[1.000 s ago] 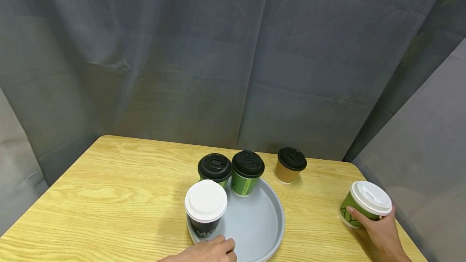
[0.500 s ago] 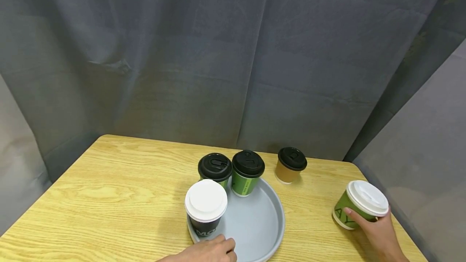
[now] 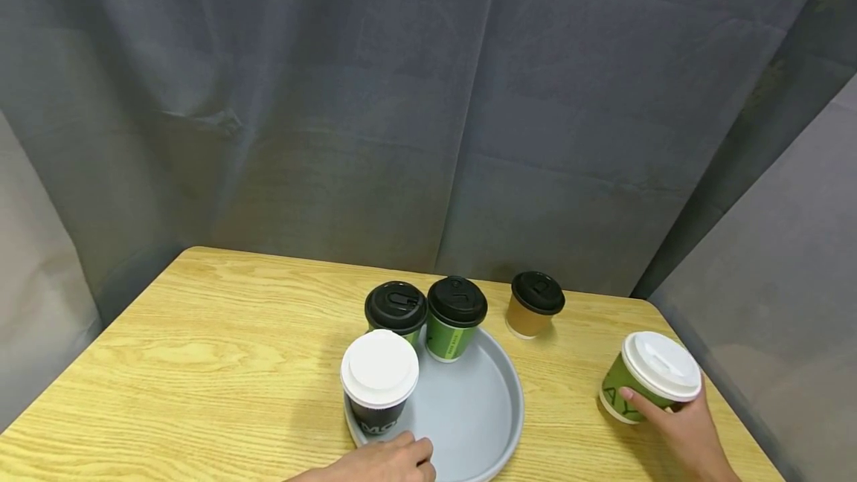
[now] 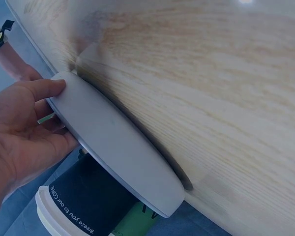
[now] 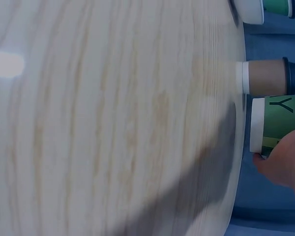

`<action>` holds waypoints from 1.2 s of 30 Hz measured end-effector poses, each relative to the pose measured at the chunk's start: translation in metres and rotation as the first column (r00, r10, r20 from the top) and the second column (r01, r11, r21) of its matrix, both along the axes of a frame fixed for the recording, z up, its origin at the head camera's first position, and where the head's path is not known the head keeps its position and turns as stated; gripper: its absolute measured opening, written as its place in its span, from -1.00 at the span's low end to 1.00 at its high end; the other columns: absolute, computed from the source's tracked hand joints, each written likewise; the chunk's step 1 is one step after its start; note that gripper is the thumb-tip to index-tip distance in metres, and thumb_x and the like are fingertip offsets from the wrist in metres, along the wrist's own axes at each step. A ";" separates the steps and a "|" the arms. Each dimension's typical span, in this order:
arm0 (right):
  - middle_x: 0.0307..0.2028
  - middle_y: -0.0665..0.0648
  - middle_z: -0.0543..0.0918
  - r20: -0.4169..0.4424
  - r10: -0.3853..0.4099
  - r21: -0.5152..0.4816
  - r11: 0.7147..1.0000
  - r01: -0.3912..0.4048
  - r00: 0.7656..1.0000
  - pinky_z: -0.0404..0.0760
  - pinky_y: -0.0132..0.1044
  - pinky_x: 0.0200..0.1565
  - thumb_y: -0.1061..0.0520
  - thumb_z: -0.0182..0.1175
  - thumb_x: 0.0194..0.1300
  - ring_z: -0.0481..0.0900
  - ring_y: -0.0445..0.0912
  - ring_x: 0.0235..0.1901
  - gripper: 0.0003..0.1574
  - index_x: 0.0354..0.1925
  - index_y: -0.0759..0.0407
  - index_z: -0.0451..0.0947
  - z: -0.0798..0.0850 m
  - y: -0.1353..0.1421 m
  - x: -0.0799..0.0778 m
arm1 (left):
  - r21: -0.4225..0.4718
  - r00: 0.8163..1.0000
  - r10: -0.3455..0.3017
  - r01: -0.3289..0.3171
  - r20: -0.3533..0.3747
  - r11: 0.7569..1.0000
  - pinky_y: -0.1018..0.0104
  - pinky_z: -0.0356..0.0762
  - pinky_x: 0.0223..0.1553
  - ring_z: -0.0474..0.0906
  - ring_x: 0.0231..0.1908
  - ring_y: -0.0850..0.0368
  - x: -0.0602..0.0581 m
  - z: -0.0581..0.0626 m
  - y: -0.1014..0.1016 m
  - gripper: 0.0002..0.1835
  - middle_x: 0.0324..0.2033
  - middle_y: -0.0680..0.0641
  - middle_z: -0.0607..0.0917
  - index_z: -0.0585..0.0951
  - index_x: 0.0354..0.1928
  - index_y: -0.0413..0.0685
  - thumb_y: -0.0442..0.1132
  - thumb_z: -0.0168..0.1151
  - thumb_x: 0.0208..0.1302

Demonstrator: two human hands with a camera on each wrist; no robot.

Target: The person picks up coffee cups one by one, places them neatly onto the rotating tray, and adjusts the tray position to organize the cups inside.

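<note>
My left hand (image 3: 384,461) grips the near left rim of a round grey tray (image 3: 469,407); the left wrist view shows the thumb on the tray's wall (image 4: 113,137). A black paper cup with a white lid (image 3: 379,374) stands on the tray beside that hand. Behind it are two green cups with black lids, one at left (image 3: 396,309) and one at right (image 3: 457,311). Over the table's right side, my right hand (image 3: 686,430) holds a green paper cup with a white lid (image 3: 623,385), tilted slightly. In the right wrist view background shows between its base (image 5: 257,125) and the tabletop.
A brown paper cup with a black lid (image 3: 527,318) stands on the wooden table (image 3: 221,363), behind and right of the tray. Grey cloth (image 3: 348,110) hangs behind the table and along both sides.
My right hand has carried the green white-lidded cup a short way left toward the tray. The left hand, the tray and the other cups have stayed in place.
</note>
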State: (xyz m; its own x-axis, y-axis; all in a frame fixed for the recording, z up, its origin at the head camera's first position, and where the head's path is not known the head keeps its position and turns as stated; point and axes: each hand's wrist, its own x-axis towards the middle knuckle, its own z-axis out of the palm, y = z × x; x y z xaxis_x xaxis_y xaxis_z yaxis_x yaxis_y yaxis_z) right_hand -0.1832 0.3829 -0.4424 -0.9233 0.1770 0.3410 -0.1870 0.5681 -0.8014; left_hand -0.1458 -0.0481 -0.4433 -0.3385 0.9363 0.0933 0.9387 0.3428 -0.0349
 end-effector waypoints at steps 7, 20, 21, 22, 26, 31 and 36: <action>0.03 -0.18 0.36 -0.006 0.053 -0.047 0.997 -0.053 0.999 0.42 -0.67 -0.11 0.35 0.35 0.23 0.42 -0.45 -0.07 -0.08 0.27 -0.29 0.10 0.011 -0.014 0.007 | 0.003 0.999 -0.036 0.036 -0.007 0.999 0.58 0.26 -0.42 0.30 -0.38 0.38 -0.008 -0.014 0.000 -0.85 -0.35 0.20 0.51 0.70 -0.20 0.11 -0.04 0.28 0.30; 0.14 0.09 0.26 0.100 0.081 -0.040 0.996 -0.077 0.992 0.44 -0.65 -0.11 0.30 0.41 0.21 0.35 -0.47 -0.05 0.08 0.40 0.22 -0.12 0.025 -0.044 0.015 | 0.006 0.998 -0.032 0.032 -0.059 0.999 0.64 0.16 -0.42 0.28 -0.41 0.42 0.003 0.010 -0.001 -0.87 -0.39 0.22 0.51 0.72 -0.24 0.13 -0.04 0.30 0.28; 0.14 0.10 0.26 0.099 0.083 -0.031 0.996 -0.080 0.992 0.45 -0.64 -0.11 0.29 0.41 0.21 0.36 -0.46 -0.05 0.08 0.41 0.22 -0.11 0.027 -0.046 0.016 | 0.009 0.997 -0.035 0.035 -0.072 0.999 0.64 0.15 -0.42 0.28 -0.41 0.42 0.003 0.010 -0.001 -0.88 -0.39 0.22 0.51 0.72 -0.25 0.14 -0.04 0.30 0.28; 0.15 0.12 0.26 0.099 0.084 -0.014 0.996 -0.083 0.991 0.44 -0.64 -0.11 0.28 0.41 0.21 0.35 -0.47 -0.05 0.08 0.41 0.24 -0.11 0.028 -0.048 0.017 | 0.011 0.996 -0.035 0.036 -0.082 0.999 0.64 0.15 -0.43 0.27 -0.42 0.42 0.003 0.009 -0.001 -0.88 -0.40 0.22 0.51 0.72 -0.26 0.14 -0.04 0.30 0.28; 0.18 0.19 0.27 0.096 0.122 0.013 0.992 -0.124 0.988 0.50 -0.56 -0.13 0.28 0.41 0.21 0.38 -0.46 -0.06 0.08 0.41 0.29 -0.11 0.032 -0.057 0.021 | 0.020 0.995 -0.034 0.036 -0.093 0.999 0.63 0.13 -0.44 0.27 -0.43 0.41 0.003 0.007 -0.001 -0.88 -0.40 0.22 0.51 0.72 -0.27 0.14 -0.04 0.30 0.28; 0.15 0.04 0.32 0.054 0.186 -0.046 0.982 -0.183 0.981 0.52 -0.53 -0.10 0.37 0.40 0.17 0.44 -0.40 -0.04 0.05 0.39 0.15 -0.03 0.033 -0.068 0.025 | 0.019 0.997 -0.023 0.024 -0.071 1.000 0.64 0.13 -0.45 0.27 -0.43 0.41 0.003 0.007 -0.001 -0.88 -0.40 0.21 0.51 0.72 -0.26 0.13 -0.05 0.30 0.28; 0.10 -0.13 0.36 0.024 0.228 -0.121 0.967 -0.223 0.973 0.53 -0.53 -0.09 0.46 0.40 0.10 0.46 -0.38 -0.02 0.06 0.37 0.06 0.04 0.033 -0.078 0.030 | 0.016 0.999 -0.014 0.015 -0.052 1.000 0.64 0.14 -0.44 0.27 -0.43 0.41 0.004 0.009 -0.001 -0.88 -0.39 0.21 0.51 0.72 -0.25 0.12 -0.06 0.30 0.28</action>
State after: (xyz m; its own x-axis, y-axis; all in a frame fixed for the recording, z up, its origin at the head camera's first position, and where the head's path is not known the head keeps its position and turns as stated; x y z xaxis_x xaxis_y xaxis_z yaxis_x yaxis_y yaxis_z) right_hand -0.1534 0.3051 -0.4099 -0.9555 -0.0008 0.2951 -0.2685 0.4171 -0.8683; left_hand -0.1418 -0.0486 -0.4342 -0.3190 0.9393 0.1262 0.9407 0.3300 -0.0784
